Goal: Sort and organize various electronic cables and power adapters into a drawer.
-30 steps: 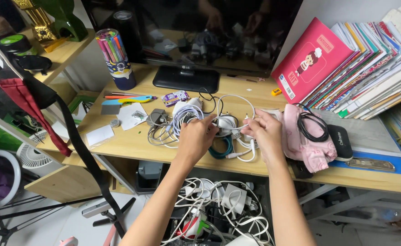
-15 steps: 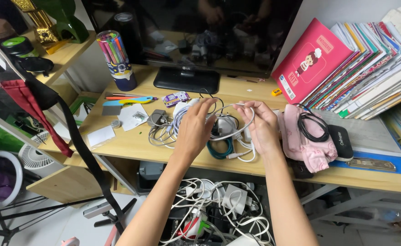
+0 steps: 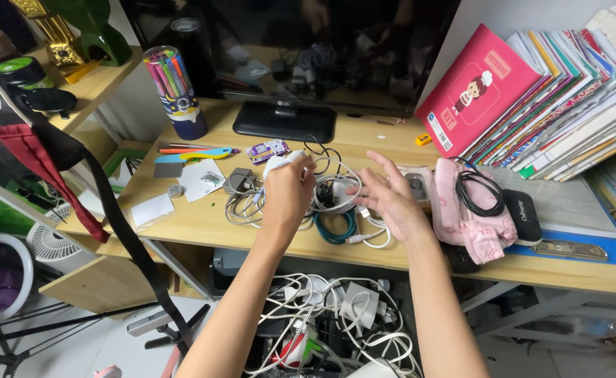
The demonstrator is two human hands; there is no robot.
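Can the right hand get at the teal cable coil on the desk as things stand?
Probably yes. The right hand hangs open just above the cable pile, and the teal cable coil lies just below and left of it. A white cable crosses its edge, but most of the coil shows uncovered.

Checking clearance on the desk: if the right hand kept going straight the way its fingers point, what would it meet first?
The right hand is open, its fingers pointing up-left over the pile of white cables. Going straight on, it would probably meet those cables first, then the monitor stand beyond, though depth is unclear.
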